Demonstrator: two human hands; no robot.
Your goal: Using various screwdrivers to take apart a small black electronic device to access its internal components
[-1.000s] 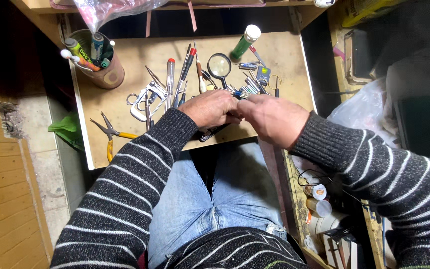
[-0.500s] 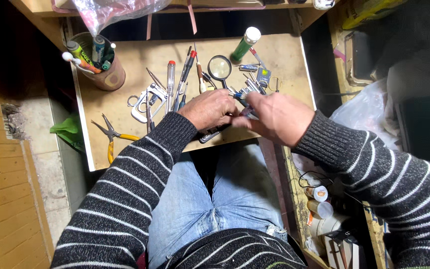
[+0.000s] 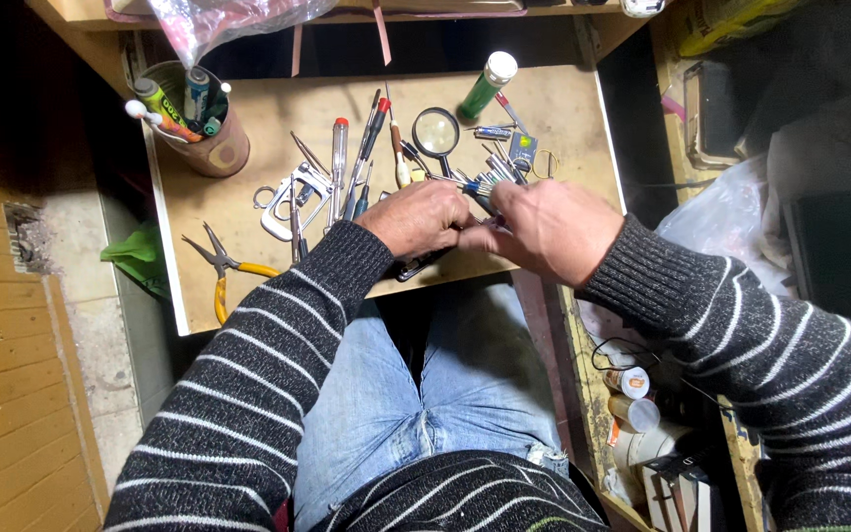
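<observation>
Both hands meet just right of the frame's centre, at the near edge of the tabletop (image 3: 248,286). The left hand (image 3: 416,219) is curled closed over a dark flat device (image 3: 421,264), of which only a sliver shows beneath the fingers. The right hand (image 3: 552,229) is closed too, pinching what looks like a thin blue-tipped tool (image 3: 480,191) whose end pokes out above the knuckles. Just beyond the hands lies a magnifying glass (image 3: 436,131) among scattered screwdrivers (image 3: 364,148). A green tube (image 3: 487,84) sits at upper centre. Yellow-handled pliers (image 3: 217,266) lie at left, and a brown cup (image 3: 211,148) of pens stands in the upper left.
</observation>
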